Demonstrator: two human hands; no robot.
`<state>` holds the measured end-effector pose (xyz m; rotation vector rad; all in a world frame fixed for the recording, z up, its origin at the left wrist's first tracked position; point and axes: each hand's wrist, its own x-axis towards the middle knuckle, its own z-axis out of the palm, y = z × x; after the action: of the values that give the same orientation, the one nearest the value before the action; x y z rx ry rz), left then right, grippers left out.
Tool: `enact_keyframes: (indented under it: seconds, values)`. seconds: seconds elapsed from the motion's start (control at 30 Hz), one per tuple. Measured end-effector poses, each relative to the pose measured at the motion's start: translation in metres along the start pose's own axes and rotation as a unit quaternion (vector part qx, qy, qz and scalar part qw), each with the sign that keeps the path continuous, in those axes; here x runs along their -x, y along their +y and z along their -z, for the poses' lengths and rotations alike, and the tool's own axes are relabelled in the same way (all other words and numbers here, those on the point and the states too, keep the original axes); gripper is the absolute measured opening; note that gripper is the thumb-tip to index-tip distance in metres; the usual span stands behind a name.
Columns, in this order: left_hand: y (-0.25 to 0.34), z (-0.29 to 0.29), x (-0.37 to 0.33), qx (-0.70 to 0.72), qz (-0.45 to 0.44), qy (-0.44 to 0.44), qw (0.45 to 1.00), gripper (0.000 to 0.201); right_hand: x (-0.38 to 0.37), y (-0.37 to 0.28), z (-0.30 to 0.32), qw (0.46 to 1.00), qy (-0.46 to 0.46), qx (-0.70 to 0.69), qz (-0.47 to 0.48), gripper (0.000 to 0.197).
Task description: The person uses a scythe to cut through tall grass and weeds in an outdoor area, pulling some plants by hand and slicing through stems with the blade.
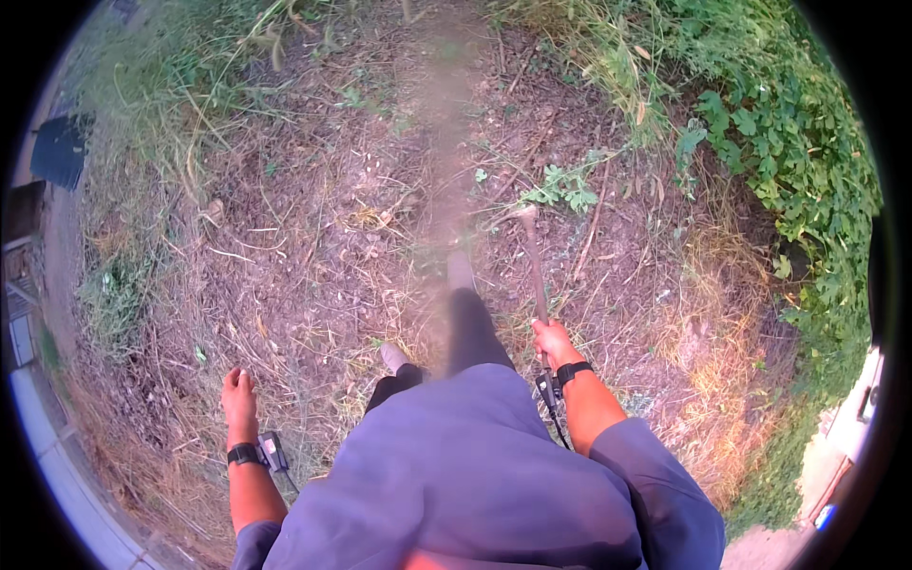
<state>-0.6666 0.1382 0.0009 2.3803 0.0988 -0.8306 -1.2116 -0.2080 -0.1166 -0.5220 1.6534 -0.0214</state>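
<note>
My right hand point(553, 340) is wrapped round the near end of a wooden-handled tool point(538, 271). Its shaft reaches forward and down to the ground, where the far end meets a leafy green plant point(565, 188); the shape of the tool's head is too unclear to name. Off to my left side hangs my left hand point(239, 391), fingers loosely curled in, with nothing seen in them. Straps with small devices sit on both wrists. My feet stand apart on the ground, one ahead of the other.
Dry stalks and straw cover the brown ground point(323, 256). Tall grass point(180, 104) grows at the far left, and dense leafy vines point(779, 142) line the right side. A pale paved edge point(71, 484) runs along the lower left. A dark sheet-like object point(59, 152) lies at the far left rim.
</note>
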Motion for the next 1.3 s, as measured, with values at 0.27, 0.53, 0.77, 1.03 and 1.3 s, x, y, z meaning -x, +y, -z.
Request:
enact_keyframes:
  seconds: [0.27, 0.53, 0.77, 1.03, 1.3]
  values:
    - [0.14, -0.138, -0.017, -0.207, -0.121, -0.102, 0.965, 0.042, -0.028, -0.033, 0.059, 0.998, 0.03, -0.034, -0.042, 0.024]
    - [0.246, -0.209, -0.048, -0.353, -0.252, -0.137, 0.891, 0.041, -0.056, -0.102, 0.021, 0.998, -0.01, -0.032, -0.046, 0.026]
    - [0.35, -0.314, -0.1, -0.492, -0.413, -0.149, 0.752, 0.038, -0.103, -0.182, -0.056, 0.999, -0.034, -0.031, -0.011, 0.024]
    - [0.418, -0.482, -0.241, -0.56, -0.563, -0.15, 0.589, 0.049, -0.236, -0.233, -0.166, 0.996, 0.002, 0.061, 0.066, 0.048]
    - [0.431, -0.593, -0.359, -0.636, -0.549, -0.086, 0.536, 0.057, -0.33, -0.289, -0.235, 0.993, -0.026, 0.102, 0.061, 0.048]
